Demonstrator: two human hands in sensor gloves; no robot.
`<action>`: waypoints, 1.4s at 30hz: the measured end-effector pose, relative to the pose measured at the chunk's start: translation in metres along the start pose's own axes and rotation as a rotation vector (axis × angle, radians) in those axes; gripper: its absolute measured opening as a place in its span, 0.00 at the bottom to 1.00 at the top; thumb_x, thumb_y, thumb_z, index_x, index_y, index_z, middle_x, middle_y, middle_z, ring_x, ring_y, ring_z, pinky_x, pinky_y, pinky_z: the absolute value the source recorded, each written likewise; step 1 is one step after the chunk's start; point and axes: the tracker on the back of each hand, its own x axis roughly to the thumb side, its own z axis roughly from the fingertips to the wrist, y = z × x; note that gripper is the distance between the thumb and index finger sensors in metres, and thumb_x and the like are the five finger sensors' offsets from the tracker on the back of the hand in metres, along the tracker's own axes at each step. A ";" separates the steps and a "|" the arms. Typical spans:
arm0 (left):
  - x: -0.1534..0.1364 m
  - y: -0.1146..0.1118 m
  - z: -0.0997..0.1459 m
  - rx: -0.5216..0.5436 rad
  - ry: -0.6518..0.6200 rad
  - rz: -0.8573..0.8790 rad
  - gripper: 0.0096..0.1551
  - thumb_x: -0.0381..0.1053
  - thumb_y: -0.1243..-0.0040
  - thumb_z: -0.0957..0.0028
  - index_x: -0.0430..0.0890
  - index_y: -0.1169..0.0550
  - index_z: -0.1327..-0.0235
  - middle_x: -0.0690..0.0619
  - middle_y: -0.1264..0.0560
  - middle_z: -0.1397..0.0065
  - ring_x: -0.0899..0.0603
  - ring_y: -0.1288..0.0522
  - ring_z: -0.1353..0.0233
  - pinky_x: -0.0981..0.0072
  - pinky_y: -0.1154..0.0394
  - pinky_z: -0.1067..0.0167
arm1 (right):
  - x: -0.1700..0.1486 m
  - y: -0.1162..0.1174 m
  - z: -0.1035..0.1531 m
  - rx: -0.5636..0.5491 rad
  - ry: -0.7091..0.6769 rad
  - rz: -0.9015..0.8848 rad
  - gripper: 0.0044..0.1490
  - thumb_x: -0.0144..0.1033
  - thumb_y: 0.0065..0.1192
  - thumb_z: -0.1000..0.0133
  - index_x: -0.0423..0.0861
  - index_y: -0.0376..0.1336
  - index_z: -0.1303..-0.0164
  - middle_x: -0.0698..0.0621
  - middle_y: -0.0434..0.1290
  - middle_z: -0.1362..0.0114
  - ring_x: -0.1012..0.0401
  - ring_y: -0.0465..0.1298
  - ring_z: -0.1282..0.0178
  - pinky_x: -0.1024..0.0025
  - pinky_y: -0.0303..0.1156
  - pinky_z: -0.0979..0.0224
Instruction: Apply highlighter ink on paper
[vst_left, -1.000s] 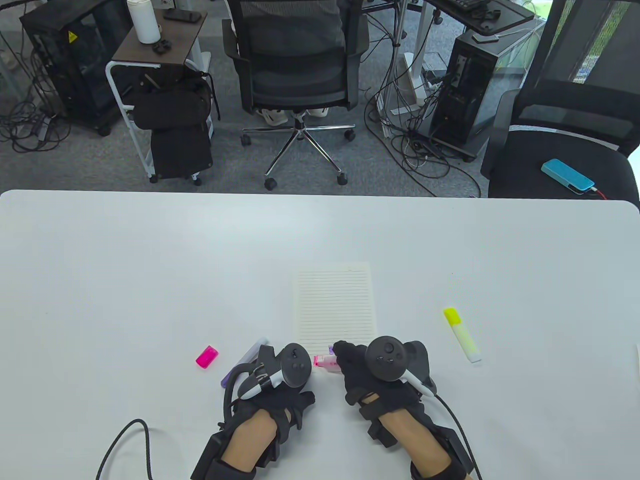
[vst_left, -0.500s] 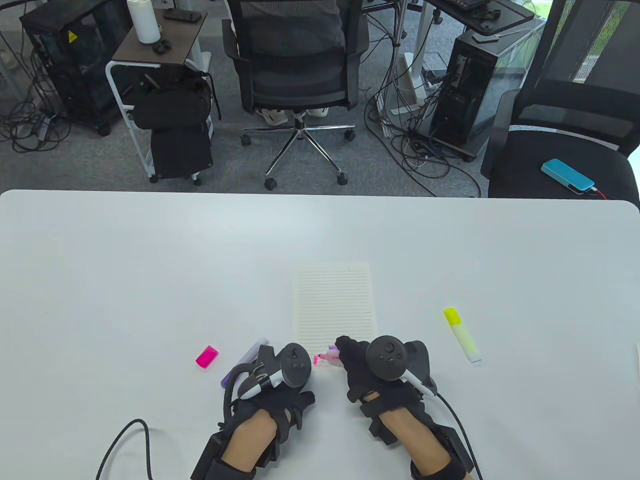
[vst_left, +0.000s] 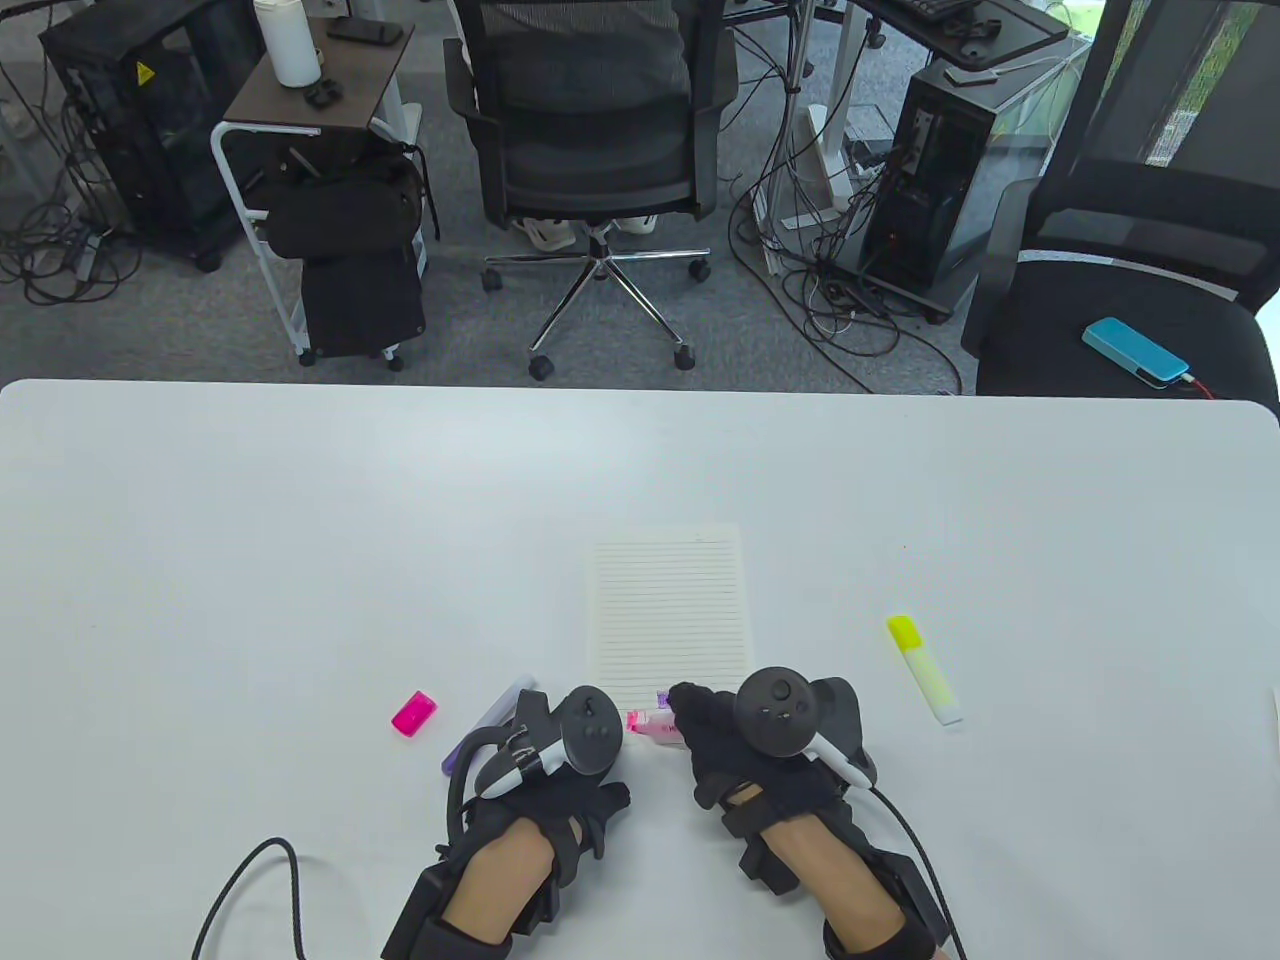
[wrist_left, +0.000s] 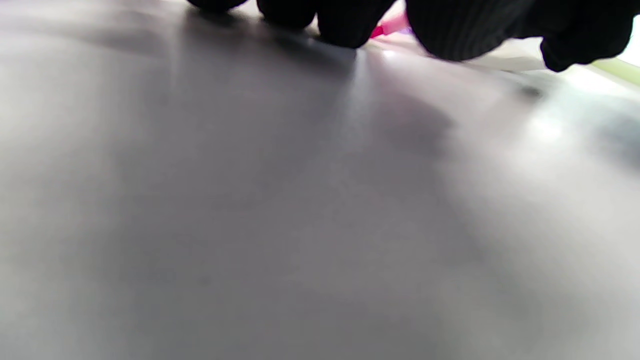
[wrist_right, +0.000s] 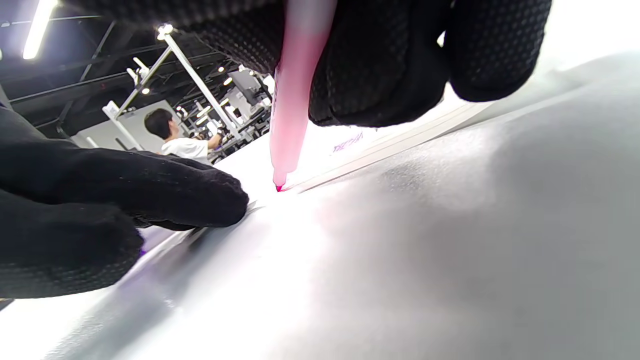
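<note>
Pink highlighter (wrist_right: 295, 100) — no legible label — in right hand (vst_left: 745, 745).

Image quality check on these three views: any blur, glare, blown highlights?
Table view: sharp, evenly lit, table edge bowed by the wide lens. Left wrist view: almost all soft blur, fingers dark at the top edge. Right wrist view: pink highlighter tip sharp, paper behind it blown out white, near tabletop blurred.
</note>
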 end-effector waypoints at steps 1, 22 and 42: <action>0.000 0.000 0.000 0.000 0.000 0.000 0.41 0.63 0.44 0.53 0.53 0.37 0.26 0.53 0.46 0.18 0.33 0.47 0.21 0.29 0.53 0.29 | 0.000 0.000 0.000 -0.007 0.003 0.002 0.25 0.39 0.57 0.32 0.46 0.64 0.26 0.39 0.77 0.40 0.48 0.79 0.54 0.42 0.71 0.36; 0.000 0.000 0.000 -0.001 -0.001 0.004 0.41 0.63 0.44 0.53 0.53 0.37 0.26 0.53 0.46 0.18 0.33 0.47 0.21 0.30 0.53 0.29 | -0.002 -0.002 0.000 0.031 0.013 -0.015 0.25 0.38 0.58 0.33 0.44 0.65 0.26 0.39 0.77 0.41 0.48 0.79 0.56 0.41 0.72 0.38; -0.001 -0.001 0.000 -0.001 -0.002 0.004 0.41 0.63 0.44 0.53 0.53 0.36 0.26 0.53 0.46 0.18 0.33 0.47 0.21 0.30 0.53 0.29 | -0.005 -0.003 -0.002 0.010 0.033 0.006 0.25 0.39 0.57 0.33 0.44 0.64 0.26 0.39 0.77 0.41 0.48 0.79 0.55 0.41 0.71 0.37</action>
